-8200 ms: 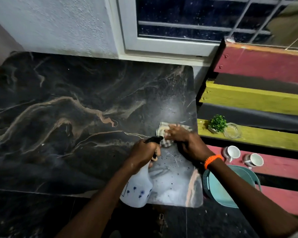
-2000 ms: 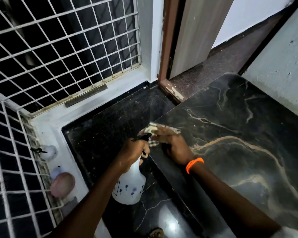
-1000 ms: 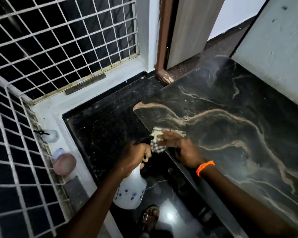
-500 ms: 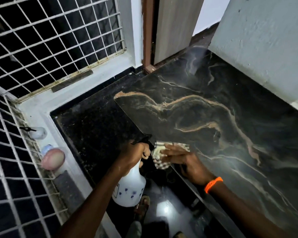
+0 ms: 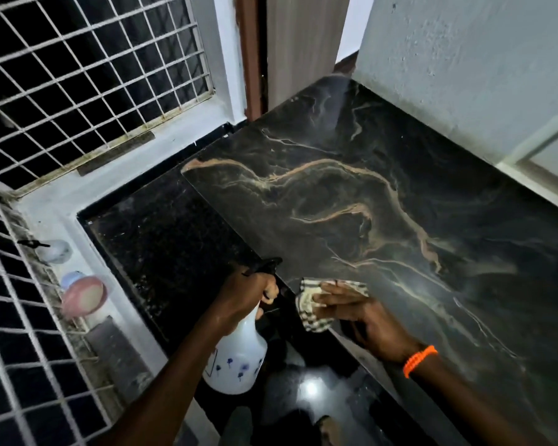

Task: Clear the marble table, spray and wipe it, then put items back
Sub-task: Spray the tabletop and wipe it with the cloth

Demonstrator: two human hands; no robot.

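The black marble table [image 5: 384, 194] with tan veins fills the right half of the view and carries nothing but the cloth. My right hand [image 5: 361, 317] presses a checked cloth [image 5: 313, 310] flat on the table's near left edge, part of the cloth hanging over the edge. My left hand [image 5: 248, 294] grips the black trigger head of a white spray bottle [image 5: 237, 362] with blue flowers, held just left of the table edge above the floor. An orange bracelet [image 5: 419, 360] is on my right wrist.
A white metal window grille [image 5: 87, 78] stands at the left and back. On its sill sit a pink round object [image 5: 84, 296] and a pale bottle [image 5: 57, 251]. A door frame [image 5: 253, 53] and a white wall [image 5: 464, 59] border the table. Dark glossy floor [image 5: 171, 246] lies below.
My right hand has slid the cloth along the table's left edge towards me. The view has swung right, showing more tabletop. My left hand keeps the spray bottle beside the edge.
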